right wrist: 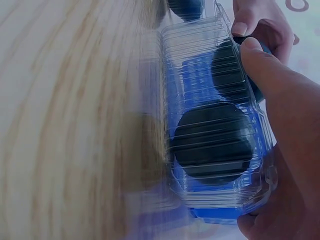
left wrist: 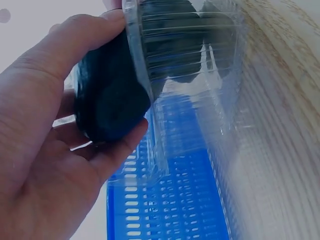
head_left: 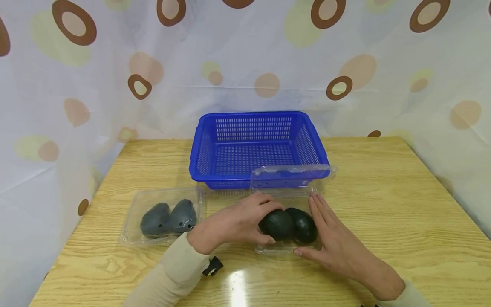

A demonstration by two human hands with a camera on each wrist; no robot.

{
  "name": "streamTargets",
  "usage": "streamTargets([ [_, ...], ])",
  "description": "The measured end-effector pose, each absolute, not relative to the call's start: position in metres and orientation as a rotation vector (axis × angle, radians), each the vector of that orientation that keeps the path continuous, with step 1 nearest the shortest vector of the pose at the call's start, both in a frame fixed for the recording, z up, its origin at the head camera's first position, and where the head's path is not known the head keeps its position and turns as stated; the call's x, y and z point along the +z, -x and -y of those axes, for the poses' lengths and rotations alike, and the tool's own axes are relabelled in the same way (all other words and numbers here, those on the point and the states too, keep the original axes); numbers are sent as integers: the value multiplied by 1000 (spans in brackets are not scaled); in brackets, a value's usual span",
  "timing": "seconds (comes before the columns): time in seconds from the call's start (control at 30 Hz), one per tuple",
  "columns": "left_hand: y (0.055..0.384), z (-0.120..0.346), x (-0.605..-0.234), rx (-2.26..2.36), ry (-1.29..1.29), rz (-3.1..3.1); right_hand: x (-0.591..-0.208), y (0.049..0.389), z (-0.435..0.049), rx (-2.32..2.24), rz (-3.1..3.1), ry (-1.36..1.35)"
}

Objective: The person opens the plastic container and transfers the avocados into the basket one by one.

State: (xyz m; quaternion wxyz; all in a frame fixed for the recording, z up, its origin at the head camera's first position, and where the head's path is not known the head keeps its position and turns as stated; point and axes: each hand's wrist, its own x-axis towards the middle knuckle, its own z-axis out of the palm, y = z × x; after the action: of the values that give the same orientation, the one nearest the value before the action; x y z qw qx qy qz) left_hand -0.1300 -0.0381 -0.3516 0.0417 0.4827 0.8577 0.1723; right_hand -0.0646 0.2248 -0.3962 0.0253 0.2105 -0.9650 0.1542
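Observation:
My left hand (head_left: 245, 219) grips a dark green avocado (head_left: 279, 224), fingers over its far side and thumb at its near side. This avocado (left wrist: 107, 95) stands partly above the rim in the left wrist view. A second avocado (head_left: 305, 226) lies against it on the right, inside a clear plastic clamshell box (head_left: 284, 251). The box's lid (head_left: 291, 172) is raised at the back, in front of the basket. With mostly straight fingers, my right hand (head_left: 337, 241) touches the box's right end, thumb at the front corner. Ribbed plastic covers part of the second avocado (right wrist: 215, 145) in the right wrist view.
A blue plastic basket (head_left: 258, 172) stands behind the box. To the left, another clear clamshell box (head_left: 132, 217) holds two dark pear-shaped fruits (head_left: 155, 219) under plastic. A small black piece (head_left: 212, 266) shows beside the left sleeve. Patterned cloth hangs behind the wooden table (head_left: 402, 204).

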Motion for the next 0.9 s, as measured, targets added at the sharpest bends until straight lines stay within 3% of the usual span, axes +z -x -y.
streamTargets([
  [0.27, 128, 52, -350, 638, -1573, -2657, -397, 65, -225, 492, 2977, -643],
  [0.9, 127, 95, -333, 781, -1358, -2740, -398, 65, -225, 523, 2969, -644],
])
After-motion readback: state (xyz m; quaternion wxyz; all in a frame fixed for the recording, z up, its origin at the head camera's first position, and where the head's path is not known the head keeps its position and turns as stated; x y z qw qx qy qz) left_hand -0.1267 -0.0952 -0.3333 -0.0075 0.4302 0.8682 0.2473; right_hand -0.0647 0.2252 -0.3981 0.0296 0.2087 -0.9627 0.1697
